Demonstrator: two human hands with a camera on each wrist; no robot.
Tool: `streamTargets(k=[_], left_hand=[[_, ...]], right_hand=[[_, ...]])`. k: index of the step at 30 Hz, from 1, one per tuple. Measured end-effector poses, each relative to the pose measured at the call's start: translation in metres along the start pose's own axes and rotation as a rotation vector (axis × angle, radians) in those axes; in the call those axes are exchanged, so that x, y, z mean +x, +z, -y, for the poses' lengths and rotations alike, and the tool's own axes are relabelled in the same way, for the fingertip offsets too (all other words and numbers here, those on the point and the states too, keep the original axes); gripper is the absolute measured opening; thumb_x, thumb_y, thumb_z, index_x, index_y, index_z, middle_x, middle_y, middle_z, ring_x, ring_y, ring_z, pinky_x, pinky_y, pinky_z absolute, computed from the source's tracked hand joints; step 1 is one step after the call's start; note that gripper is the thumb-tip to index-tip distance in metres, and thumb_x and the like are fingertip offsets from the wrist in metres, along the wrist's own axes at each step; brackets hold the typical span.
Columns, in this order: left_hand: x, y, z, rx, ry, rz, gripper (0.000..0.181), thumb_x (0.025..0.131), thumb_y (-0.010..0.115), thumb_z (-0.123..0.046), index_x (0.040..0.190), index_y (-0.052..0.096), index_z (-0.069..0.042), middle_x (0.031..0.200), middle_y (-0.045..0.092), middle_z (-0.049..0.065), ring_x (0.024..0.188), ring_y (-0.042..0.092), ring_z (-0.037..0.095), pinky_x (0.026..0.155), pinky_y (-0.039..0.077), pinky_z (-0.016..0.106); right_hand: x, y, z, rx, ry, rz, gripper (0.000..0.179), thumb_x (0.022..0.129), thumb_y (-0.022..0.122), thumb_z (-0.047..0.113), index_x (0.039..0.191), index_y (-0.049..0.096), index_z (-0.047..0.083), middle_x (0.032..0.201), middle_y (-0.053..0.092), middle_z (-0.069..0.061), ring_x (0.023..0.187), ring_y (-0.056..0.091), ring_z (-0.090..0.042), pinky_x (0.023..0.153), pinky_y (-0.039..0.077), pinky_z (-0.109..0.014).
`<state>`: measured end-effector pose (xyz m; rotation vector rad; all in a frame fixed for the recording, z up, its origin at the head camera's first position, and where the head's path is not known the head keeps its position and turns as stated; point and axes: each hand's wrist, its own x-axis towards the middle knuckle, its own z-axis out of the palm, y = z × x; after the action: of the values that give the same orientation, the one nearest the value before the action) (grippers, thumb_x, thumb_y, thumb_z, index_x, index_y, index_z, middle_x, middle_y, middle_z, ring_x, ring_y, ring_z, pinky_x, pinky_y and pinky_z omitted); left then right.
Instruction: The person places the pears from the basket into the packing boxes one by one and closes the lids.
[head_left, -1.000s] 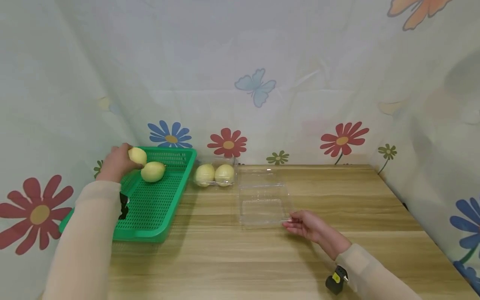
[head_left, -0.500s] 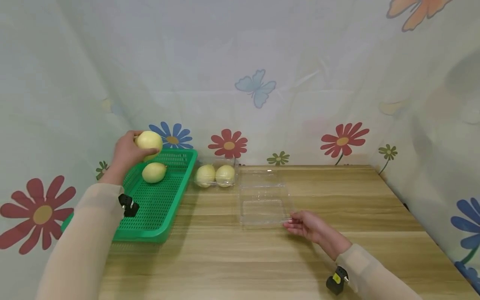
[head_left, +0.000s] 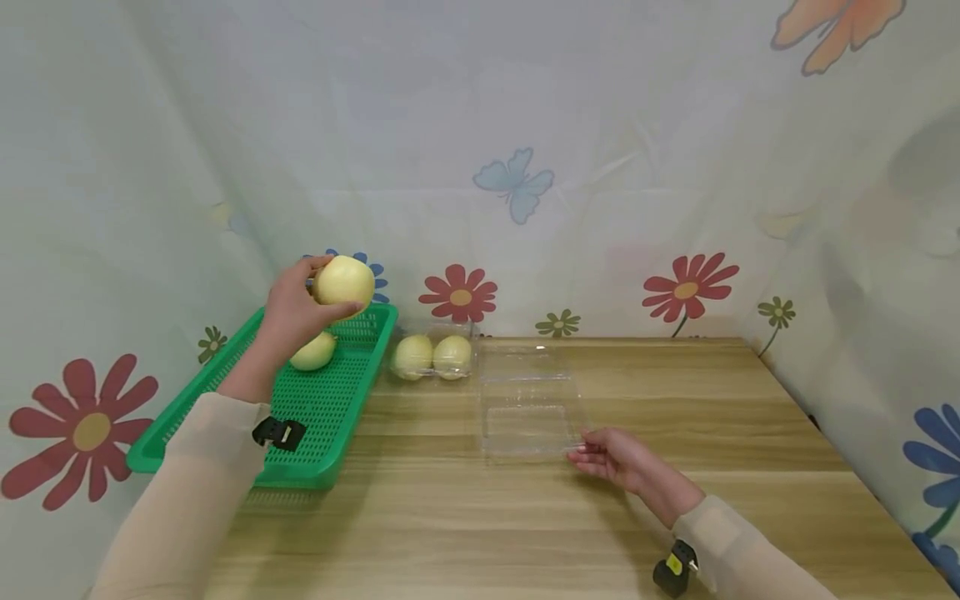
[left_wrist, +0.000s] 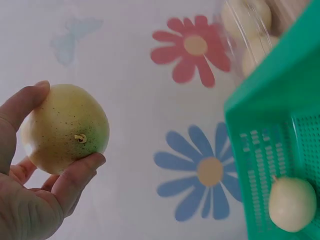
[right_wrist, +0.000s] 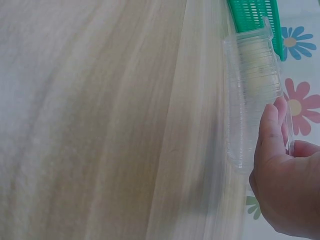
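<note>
My left hand (head_left: 292, 304) holds a round, pale yellow pear (head_left: 345, 287) above the back of the green basket (head_left: 330, 471). In the left wrist view, thumb and fingers wrap the speckled pear (left_wrist: 65, 130), its stem end toward the camera. Another pear (head_left: 313, 353) lies in the basket, partly hidden behind my hand. My right hand (head_left: 618, 460) pinches the near right corner of an open, clear plastic fruit box (head_left: 527, 429) on the table. The right wrist view shows the fingers and thumb on either side of the box's rim (right_wrist: 260, 100).
A closed clear box (head_left: 433, 369) with two pears inside stands between the basket and the open box. Behind the wooden table (head_left: 465, 533) hangs a flower-printed cloth (head_left: 600, 208), and more cloth lines both sides.
My left hand has lifted the pear out of the basket and carried it to the right. My right hand stays at the open box's corner.
</note>
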<state>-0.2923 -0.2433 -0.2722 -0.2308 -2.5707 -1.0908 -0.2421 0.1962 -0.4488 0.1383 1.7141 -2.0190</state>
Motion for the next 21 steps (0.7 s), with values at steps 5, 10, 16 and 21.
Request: streamTargets(k=[5,10,16,21], left_hand=[[-0.012,0.014,-0.021,0.011,0.032,0.027,0.079,0.089,0.080,-0.024,0.153,0.040,-0.002,0.148,0.048,0.026,0.118,0.054,0.042,0.082,0.055,0.045],[-0.023,0.027,-0.035,-0.006,0.027,0.038,0.079,0.087,0.082,-0.023,0.152,0.042,-0.002,0.147,0.048,0.025,0.120,0.053,0.042,0.084,0.057,0.048],[-0.037,0.051,-0.040,-0.073,0.026,0.033,0.078,0.084,0.084,-0.021,0.150,0.046,-0.003,0.146,0.051,0.024,0.119,0.055,0.041,0.088,0.057,0.050],[-0.046,0.074,-0.042,-0.161,-0.035,0.047,0.077,0.085,0.084,-0.022,0.150,0.046,-0.006,0.147,0.051,0.020,0.118,0.056,0.038,0.086,0.055,0.042]], right_hand=[[0.001,0.000,-0.001,0.005,-0.002,0.003,0.024,0.108,0.036,0.006,0.121,0.045,-0.012,0.084,0.067,-0.003,0.076,0.072,-0.007,0.074,0.061,-0.018],[0.001,0.001,-0.002,0.010,-0.003,0.003,0.021,0.108,0.036,0.006,0.117,0.046,-0.010,0.083,0.067,-0.003,0.076,0.072,-0.007,0.074,0.061,-0.018],[0.000,0.002,-0.002,0.010,0.000,0.000,0.021,0.108,0.037,0.006,0.117,0.047,-0.010,0.084,0.066,-0.003,0.077,0.072,-0.007,0.074,0.061,-0.019],[-0.001,0.002,-0.001,0.011,-0.002,-0.001,0.020,0.108,0.038,0.007,0.116,0.047,-0.010,0.085,0.066,-0.003,0.077,0.072,-0.008,0.075,0.061,-0.019]])
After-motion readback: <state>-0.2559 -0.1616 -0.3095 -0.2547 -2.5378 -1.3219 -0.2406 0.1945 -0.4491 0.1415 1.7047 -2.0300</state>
